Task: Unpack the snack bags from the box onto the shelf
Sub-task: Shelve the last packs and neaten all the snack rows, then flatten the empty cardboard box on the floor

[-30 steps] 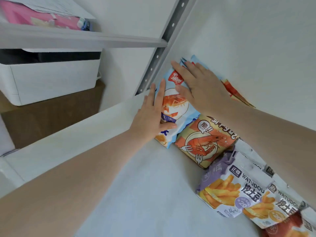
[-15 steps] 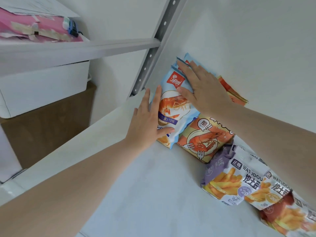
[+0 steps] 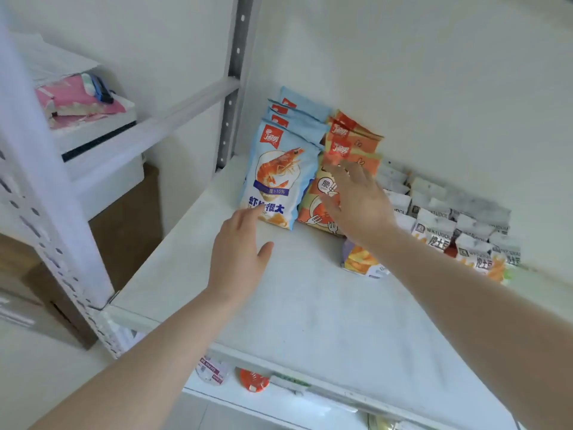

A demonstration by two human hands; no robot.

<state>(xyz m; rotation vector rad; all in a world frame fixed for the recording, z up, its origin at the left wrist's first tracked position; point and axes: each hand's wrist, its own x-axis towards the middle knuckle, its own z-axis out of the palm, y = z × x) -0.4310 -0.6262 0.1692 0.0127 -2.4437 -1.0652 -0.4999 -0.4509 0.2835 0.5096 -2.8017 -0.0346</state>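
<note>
Blue shrimp-print foil snack bags (image 3: pixel 274 178), orange ones (image 3: pixel 352 144) and small fry packets (image 3: pixel 434 231) stood on the white shelf (image 3: pixel 310 305). Left hand (image 3: pixel 238 259) and right hand (image 3: pixel 361 206) hovered with fingers released, holding nothing. The box was out of view; what remained could not be told.

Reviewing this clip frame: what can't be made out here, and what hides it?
Head view only:
- Box: out of frame.
- Orange shrimp bags: front bag's lower print is covered by the right hand.
- Rear blue shrimp bags: only top edges show behind the front one.
- Fries bags: blurred, and partly behind the right forearm.
- Items under the shelf: cut off by its front edge.
</note>
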